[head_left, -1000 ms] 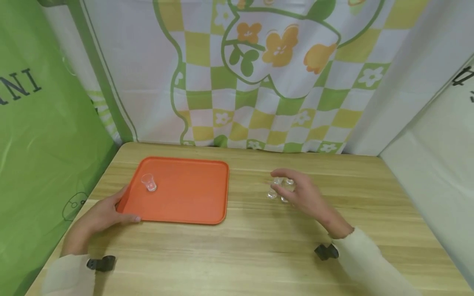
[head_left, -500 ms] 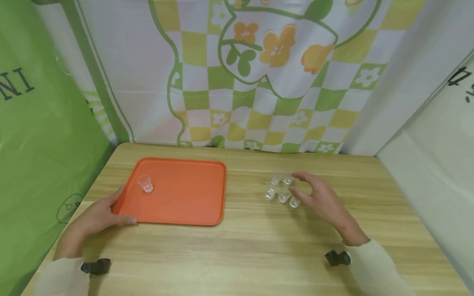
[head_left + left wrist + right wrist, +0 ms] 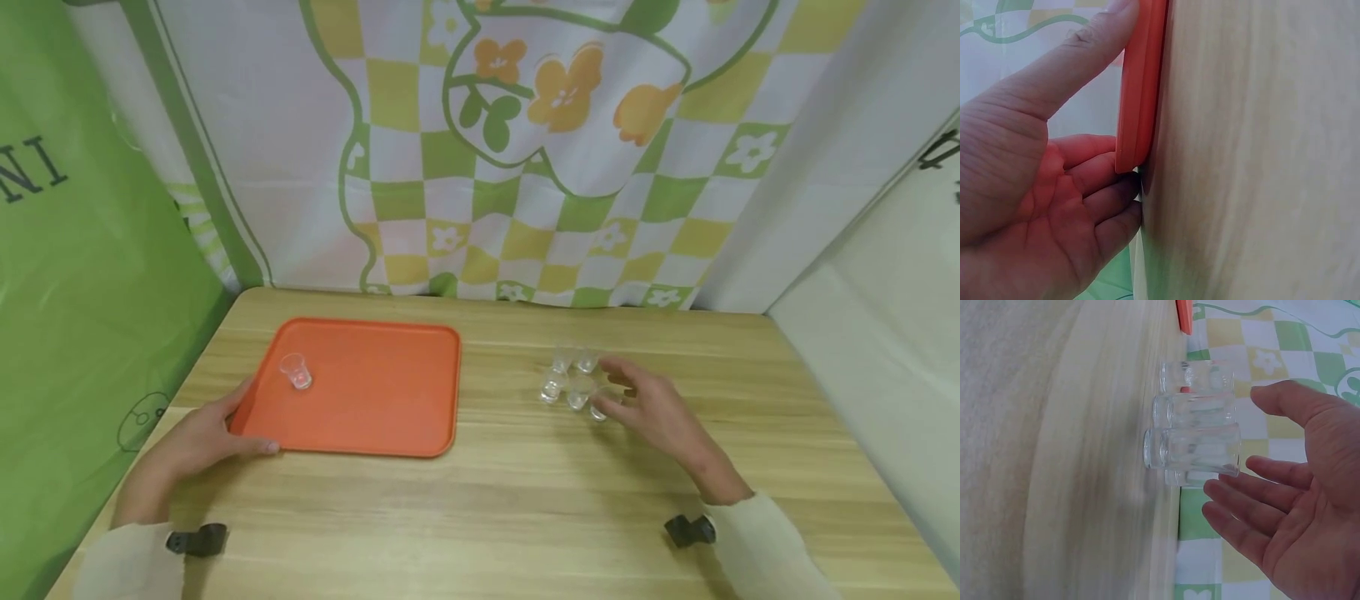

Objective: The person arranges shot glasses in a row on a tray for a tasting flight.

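An orange tray (image 3: 375, 392) lies on the table, with one small clear shot glass (image 3: 298, 372) standing near its left side. My left hand (image 3: 197, 437) grips the tray's near left corner, thumb along the front edge and fingers at the left side. Several more shot glasses (image 3: 553, 386) stand upright in a tight cluster to the right of the tray. My right hand (image 3: 652, 410) is at the cluster's right side, thumb and fingers parted around the nearest glass (image 3: 1200, 449). In the right wrist view the thumb is apart from that glass; whether a fingertip touches it I cannot tell.
The wooden table (image 3: 480, 517) runs back to a checked, flowered cloth (image 3: 540, 233). A green sheet (image 3: 97, 275) hangs on the left and a pale one (image 3: 892, 333) on the right.
My right hand has drawn back to the right from over the glasses, then brought its thumb and fingers closer together by the rightmost glass. The left hand stays at the tray's corner.
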A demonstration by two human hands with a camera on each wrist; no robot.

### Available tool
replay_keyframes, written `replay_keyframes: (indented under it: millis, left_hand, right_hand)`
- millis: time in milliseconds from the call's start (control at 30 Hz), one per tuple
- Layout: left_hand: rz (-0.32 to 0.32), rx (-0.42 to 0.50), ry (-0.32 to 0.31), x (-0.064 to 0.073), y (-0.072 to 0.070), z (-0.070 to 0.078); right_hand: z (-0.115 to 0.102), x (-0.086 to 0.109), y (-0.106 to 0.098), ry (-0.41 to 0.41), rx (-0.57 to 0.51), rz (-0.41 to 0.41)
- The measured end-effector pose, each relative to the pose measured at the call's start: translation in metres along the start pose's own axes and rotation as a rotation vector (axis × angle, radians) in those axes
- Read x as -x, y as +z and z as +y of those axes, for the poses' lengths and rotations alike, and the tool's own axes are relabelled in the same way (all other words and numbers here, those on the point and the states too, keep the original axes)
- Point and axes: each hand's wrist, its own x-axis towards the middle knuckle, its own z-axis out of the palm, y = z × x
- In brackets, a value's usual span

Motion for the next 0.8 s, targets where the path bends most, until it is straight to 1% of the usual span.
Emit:
replay_keyframes:
  millis: [100, 267, 500, 800]
  left_hand:
    - [-0.001, 0.006, 0.0, -0.0005, -0.0003, 0.0003]
    - [-0.009, 0.023, -0.01, 0.0, -0.0002, -0.0005]
    - [-0.015, 0.032, -0.015, 0.0, 0.0001, -0.0018]
    - [-0.011, 0.036, -0.01, -0.0014, 0.0001, -0.002]
  right_hand:
    - [0.0016, 0.0021, -0.0003, 0.021, -0.02, -0.018]
    - [0.0044, 0.0049, 0.0008, 0.06, -0.01, -0.053]
    - [0.0077, 0.0046, 0.0028, 0.035, 0.031, -0.06]
    - [0.0092, 0.0071, 0.0012, 0.028, 0.017, -0.076]
